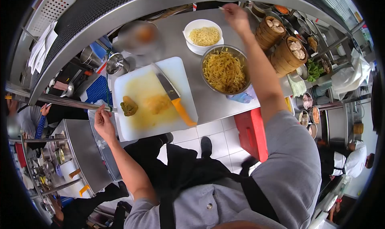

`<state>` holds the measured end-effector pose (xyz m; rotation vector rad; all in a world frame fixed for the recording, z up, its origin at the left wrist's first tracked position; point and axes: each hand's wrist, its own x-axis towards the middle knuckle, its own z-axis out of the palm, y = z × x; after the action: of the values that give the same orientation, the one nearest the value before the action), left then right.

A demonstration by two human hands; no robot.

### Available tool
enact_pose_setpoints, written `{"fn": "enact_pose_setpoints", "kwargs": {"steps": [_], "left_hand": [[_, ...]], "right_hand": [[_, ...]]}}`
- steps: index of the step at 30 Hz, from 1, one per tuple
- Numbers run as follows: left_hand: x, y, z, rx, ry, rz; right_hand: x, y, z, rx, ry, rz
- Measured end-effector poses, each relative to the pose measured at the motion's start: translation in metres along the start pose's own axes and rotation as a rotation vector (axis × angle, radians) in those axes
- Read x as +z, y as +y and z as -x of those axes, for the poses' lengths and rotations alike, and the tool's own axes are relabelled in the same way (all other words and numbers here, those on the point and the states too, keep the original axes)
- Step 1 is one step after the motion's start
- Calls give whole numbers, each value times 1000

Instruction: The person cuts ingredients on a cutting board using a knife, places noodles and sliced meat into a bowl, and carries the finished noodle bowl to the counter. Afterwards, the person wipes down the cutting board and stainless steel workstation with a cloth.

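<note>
Right hand (236, 17) far out, left hand (105, 122) by the board (178, 66)

I'm looking down on a steel counter (170, 44) below an overhead shelf (104, 8), with white tiles (188, 134) on the floor and a red box (250, 134) near the counter's front edge. Bamboo steamers (268, 35) with dumplings (296, 50) stand on the right; other people (357, 164) are at both far sides of the room. The board lies on the counter's left half, stained yellow, a yellow-handled knife (170, 90) resting along its right side.

The left hand is just left of the board, fingers curled inward; I can't tell whether it grips anything. A green-brown lump (129, 107) lies on the board, just right of that hand. The right hand reaches out above the counter's far side, fingertips drawn close together at a small pale piece (221, 7); I can't tell if they have hold of it. The noodle bowl (202, 23) sits nearer and to that hand's left, and the steel bowl (229, 48) of yellow shreds (224, 72) is closer still, beside the right forearm
</note>
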<state>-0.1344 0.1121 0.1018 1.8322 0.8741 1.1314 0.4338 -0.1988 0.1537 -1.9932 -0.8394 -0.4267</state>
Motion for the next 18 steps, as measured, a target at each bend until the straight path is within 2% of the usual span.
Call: {"fn": "enact_pose_setpoints", "kwargs": {"steps": [1,3,4,6,9,11,13,15,16,18], "left_hand": [[1,1,0,-5,-2,8],[1,6,0,-6,-21,18],[3,11,1,-13,-7,-24],[5,15,-1,-20,-5,-67],[3,9,5,-5,-38,-50],[6,3,5,27,-105,21],[8,1,5,24,-99,16],[14,8,5,-2,-94,-2],[17,16,7,-4,-84,-44],[18,14,8,-8,-82,-33]], "right_hand": [[11,-13,2,28,-13,18],[46,13,22,-465,-281,420],[35,-8,25,-455,-275,428],[4,-49,36,-13,-304,234],[-52,-42,66,104,-188,188],[-79,-14,102,149,-239,500],[-103,-14,129,622,-693,449],[-102,6,168,838,-662,251],[-101,17,183,837,-658,259],[-101,31,200,838,-451,-65]]}}
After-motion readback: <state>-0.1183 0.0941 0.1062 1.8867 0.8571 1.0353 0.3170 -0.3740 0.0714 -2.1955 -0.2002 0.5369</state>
